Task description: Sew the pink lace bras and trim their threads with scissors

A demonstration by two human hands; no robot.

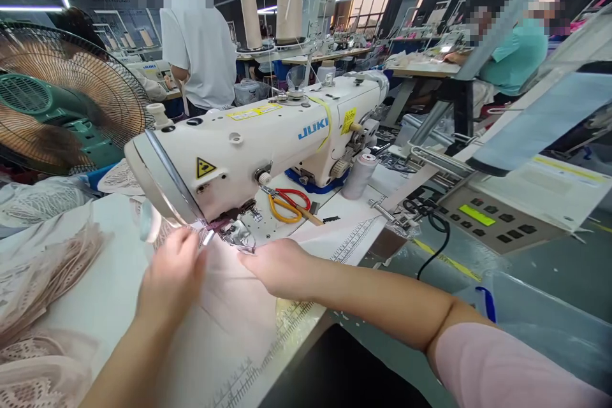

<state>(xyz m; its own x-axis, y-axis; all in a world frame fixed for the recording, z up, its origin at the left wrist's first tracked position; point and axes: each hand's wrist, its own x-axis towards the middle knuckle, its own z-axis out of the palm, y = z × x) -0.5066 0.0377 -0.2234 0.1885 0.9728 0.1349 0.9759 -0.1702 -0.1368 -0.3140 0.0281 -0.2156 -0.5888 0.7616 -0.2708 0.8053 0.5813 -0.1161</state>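
Observation:
A white sewing machine (277, 127) with blue lettering stands on the table in front of me. Pale pink fabric (234, 312) runs from its needle area toward me over the table edge. My left hand (169, 274) is closed on the fabric and a narrow strip just left of the needle area. On the other side, my right hand (282, 268) pinches the fabric's edge close to the presser foot. The fingertips of both hands are partly hidden. Scissors (287, 207) with red and orange handles lie under the machine arm beside a small brush (318, 220).
Stacked lace pieces (52, 274) lie at the left. A thread cone (359, 177) stands right of the machine. A tape feeder with a control box (502, 217) juts out at the right. A large fan (62, 95) and a person in white (198, 51) are behind.

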